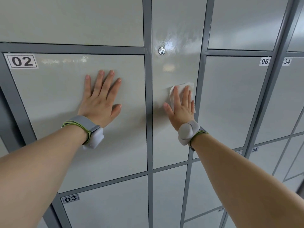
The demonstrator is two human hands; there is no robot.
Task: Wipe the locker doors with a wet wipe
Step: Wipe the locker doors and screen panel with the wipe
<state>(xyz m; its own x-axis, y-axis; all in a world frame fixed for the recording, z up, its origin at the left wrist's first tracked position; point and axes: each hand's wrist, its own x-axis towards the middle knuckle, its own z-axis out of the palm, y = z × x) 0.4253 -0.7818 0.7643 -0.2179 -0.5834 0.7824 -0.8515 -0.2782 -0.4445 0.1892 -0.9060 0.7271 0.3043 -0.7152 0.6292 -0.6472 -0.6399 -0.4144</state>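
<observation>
**Locker bank: two hands on the doors, wipe at centre right**

1. White, crumpled wet wipe [189, 87]: centre right of the frame. It lies flat against the narrow pale-grey metal locker door [167, 145], below the lock and near the door's right edge. The fingers cover most of it, and its upper edge and right side show past them.
2. Right hand [181, 109]: fingers straight and close together, thumb out to the left. It presses the wipe onto the narrow door and pinches nothing.
3. Left hand [100, 99]: centre of the frame, fingers straight and spread. It lies flat on the wide pale-grey metal locker door [49, 104] and holds nothing.
4. Round silver keyhole lock [161, 51]: upper centre, on the narrow door near its left edge. The paint just right of it has a glossy, mottled sheen.
5. White number label "02" [21, 61]: upper left, in the top left corner of the wide door. Faint pale streaks run to its right.
6. Further number labels: "03" [70, 198] lower left, "06" [264, 61] and "34" [287, 61] upper right, "35" [254, 149] right of centre.
7. Dark-grey metal frame bars [148, 96]: these run between all the doors, and one upright separates the two hands.
8. Grey wristbands with pale modules and green trim: one on the left wrist [92, 134], one on the right wrist [187, 134].
</observation>
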